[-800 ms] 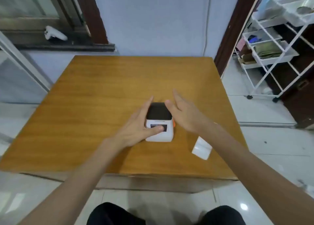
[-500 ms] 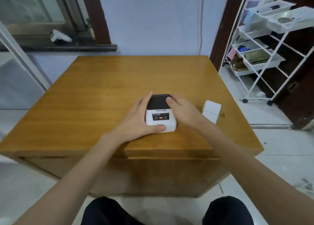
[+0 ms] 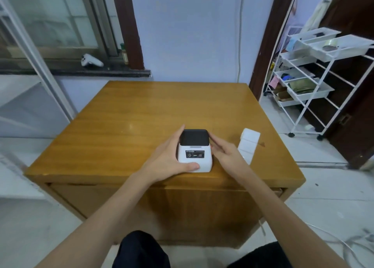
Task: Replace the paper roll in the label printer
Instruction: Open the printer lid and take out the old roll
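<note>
A small white label printer point(image 3: 194, 150) with a closed black lid stands near the front edge of the wooden table point(image 3: 129, 126). My left hand point(image 3: 170, 159) grips its left side, thumb pressed across the lower front. Against the printer's right side rests my right hand point(image 3: 224, 152), fingers flat and reaching up to the lid's edge. A white paper roll point(image 3: 248, 144) with a strip of labels trailing toward me lies on the table just right of my right hand.
A white wire trolley point(image 3: 315, 85) with trays of odds and ends stands to the right of the table by a dark door frame. A white controller point(image 3: 91, 61) lies on the window sill at the back left. My knees show below the table.
My view has pulled back and tilted up, so the table sits lower in frame. My right hand slid from the printer's top to its right side. The left hand keeps its grip.
</note>
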Action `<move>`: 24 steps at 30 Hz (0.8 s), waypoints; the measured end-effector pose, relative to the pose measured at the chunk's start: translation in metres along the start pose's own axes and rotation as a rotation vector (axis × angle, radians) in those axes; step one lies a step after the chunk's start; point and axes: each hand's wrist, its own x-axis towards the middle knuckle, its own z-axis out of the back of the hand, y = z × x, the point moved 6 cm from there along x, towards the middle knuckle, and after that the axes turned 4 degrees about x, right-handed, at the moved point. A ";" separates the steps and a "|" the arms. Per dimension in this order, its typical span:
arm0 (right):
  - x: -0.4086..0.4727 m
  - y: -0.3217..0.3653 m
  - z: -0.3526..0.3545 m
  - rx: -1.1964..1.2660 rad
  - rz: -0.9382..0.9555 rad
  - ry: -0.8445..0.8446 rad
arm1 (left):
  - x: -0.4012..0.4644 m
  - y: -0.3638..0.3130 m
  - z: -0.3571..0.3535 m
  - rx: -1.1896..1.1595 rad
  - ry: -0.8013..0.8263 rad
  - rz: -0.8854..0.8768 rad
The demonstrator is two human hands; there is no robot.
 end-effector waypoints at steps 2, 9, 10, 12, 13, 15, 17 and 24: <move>0.000 -0.002 0.000 0.079 0.017 0.028 | -0.001 0.000 0.000 0.004 0.004 0.003; 0.002 -0.005 0.000 0.160 0.045 0.101 | 0.000 0.003 0.000 -0.002 0.024 0.022; 0.002 -0.006 0.000 0.157 0.036 0.105 | 0.001 0.004 0.000 -0.007 0.024 0.023; 0.001 -0.007 0.000 0.148 0.026 0.115 | 0.001 0.004 -0.001 -0.031 0.030 0.024; 0.001 -0.007 0.001 0.143 0.028 0.118 | 0.002 0.005 -0.002 -0.052 0.035 0.024; 0.002 -0.008 0.002 0.135 0.032 0.134 | 0.004 0.007 -0.003 -0.102 0.045 0.030; 0.003 -0.008 0.001 0.134 0.022 0.167 | 0.005 0.011 -0.004 -0.132 0.051 0.039; 0.005 -0.007 0.000 0.101 0.025 0.162 | 0.008 0.011 -0.004 -0.151 0.053 0.049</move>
